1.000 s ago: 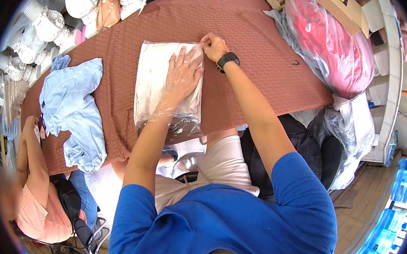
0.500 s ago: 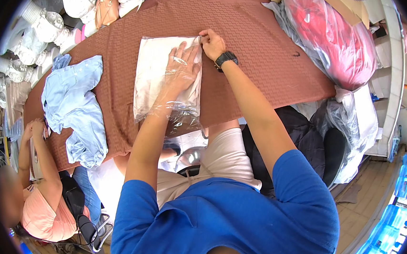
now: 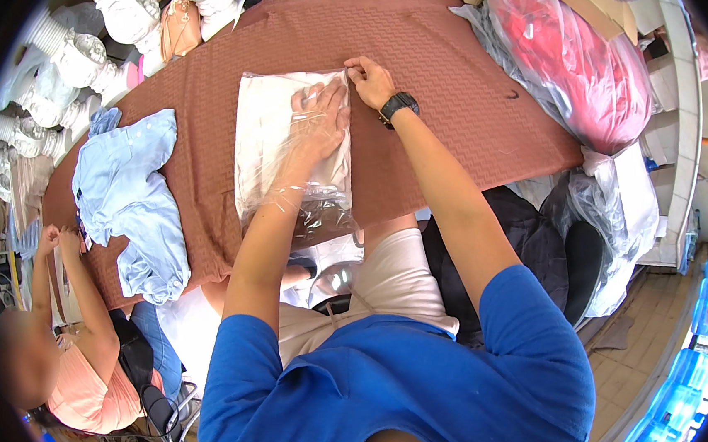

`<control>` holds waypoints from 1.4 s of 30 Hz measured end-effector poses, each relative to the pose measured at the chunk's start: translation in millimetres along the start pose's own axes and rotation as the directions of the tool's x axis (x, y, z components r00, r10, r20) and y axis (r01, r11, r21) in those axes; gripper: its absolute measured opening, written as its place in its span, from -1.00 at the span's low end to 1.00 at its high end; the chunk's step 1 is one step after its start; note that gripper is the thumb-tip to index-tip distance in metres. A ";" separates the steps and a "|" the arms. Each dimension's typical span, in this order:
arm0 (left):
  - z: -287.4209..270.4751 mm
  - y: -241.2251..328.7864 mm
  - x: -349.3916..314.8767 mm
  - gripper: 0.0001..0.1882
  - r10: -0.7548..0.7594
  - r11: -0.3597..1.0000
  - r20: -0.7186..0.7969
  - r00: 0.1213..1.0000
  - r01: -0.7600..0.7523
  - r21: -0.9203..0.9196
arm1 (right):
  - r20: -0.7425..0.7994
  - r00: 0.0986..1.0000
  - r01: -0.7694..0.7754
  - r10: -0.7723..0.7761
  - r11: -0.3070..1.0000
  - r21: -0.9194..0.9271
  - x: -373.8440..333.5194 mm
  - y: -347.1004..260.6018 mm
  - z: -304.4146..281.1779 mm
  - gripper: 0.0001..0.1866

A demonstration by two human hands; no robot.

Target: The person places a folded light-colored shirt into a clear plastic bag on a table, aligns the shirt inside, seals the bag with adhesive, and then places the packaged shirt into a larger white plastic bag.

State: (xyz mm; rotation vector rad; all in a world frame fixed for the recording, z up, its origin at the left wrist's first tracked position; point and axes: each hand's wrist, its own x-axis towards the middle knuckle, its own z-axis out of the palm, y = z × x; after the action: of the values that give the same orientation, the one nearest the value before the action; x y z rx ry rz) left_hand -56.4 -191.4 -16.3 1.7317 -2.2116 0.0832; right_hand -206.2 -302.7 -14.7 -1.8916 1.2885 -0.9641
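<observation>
A folded off-white garment (image 3: pixel 260 137) lies on the brown table inside a clear plastic bag (image 3: pixel 324 217), whose loose open end faces me. My left hand (image 3: pixel 316 128) reaches in through that end and rests on the garment's right half, fingers stretched out under the film. At the bag's far right corner, my right hand (image 3: pixel 372 84) has its thumb and fingertips pinched on the plastic edge. A black watch (image 3: pixel 397 109) is on the right wrist.
A crumpled light blue shirt (image 3: pixel 132 197) lies on the brown tablecloth (image 3: pixel 433 57) to the left. At the right edge sits a plastic-wrapped red bundle (image 3: pixel 575 71). Another person (image 3: pixel 91 366) sits at the far left. White bust forms (image 3: pixel 79 60) line the back left.
The view has shifted slightly. My left hand stays inside the bag with its fingers a little more bent, and my right hand keeps its pinch at the corner.
</observation>
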 end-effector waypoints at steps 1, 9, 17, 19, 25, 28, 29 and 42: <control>-0.9 2.4 2.6 -0.37 -0.013 1.000 0.028 1.000 0.013 -0.014 | 0.012 1.000 -0.019 0.018 0.999 0.031 -1.0 1.8 -0.7 -0.75; 2.2 3.7 4.9 -0.37 0.088 0.991 -0.053 0.995 -0.083 0.102 | 0.017 0.994 0.104 -0.104 0.995 0.009 -3.3 3.6 -5.7 -0.77; -4.2 7.7 7.3 -0.41 0.069 0.994 0.030 0.997 -0.071 0.081 | -0.072 0.987 0.143 -0.143 0.990 0.000 -13.5 7.5 -1.8 -0.86; -7.9 9.1 7.4 -0.43 0.051 0.991 0.102 0.994 -0.063 0.118 | -0.117 0.984 0.134 -0.136 0.991 -0.020 -14.3 5.7 5.8 -0.86; -3.8 6.1 -6.3 -0.49 0.068 0.997 -0.131 0.989 -0.072 -0.032 | -0.130 0.971 0.191 -0.200 0.978 -0.083 -13.0 7.4 5.6 -0.82; -15.0 8.2 -26.6 -0.47 0.112 0.993 -0.104 0.988 -0.108 0.045 | -0.062 0.984 0.163 -0.170 0.981 -0.101 -6.8 8.8 2.3 -0.80; -16.4 7.7 -38.3 -0.46 0.103 0.995 -0.083 0.991 -0.101 0.024 | -0.043 0.985 0.164 -0.169 0.981 -0.107 -4.4 10.4 1.9 -0.79; -51.8 42.9 -115.1 -0.32 0.099 0.995 0.148 0.984 -0.099 -0.010 | 0.013 0.992 0.126 -0.126 0.973 -0.196 -14.2 10.0 -8.9 -0.69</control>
State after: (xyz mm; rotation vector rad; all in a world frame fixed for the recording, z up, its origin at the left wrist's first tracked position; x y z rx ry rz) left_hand -62.1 -60.0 5.6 1.6756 -2.4033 -0.0260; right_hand -222.0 -293.3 -21.4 -2.1468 1.3172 -0.9277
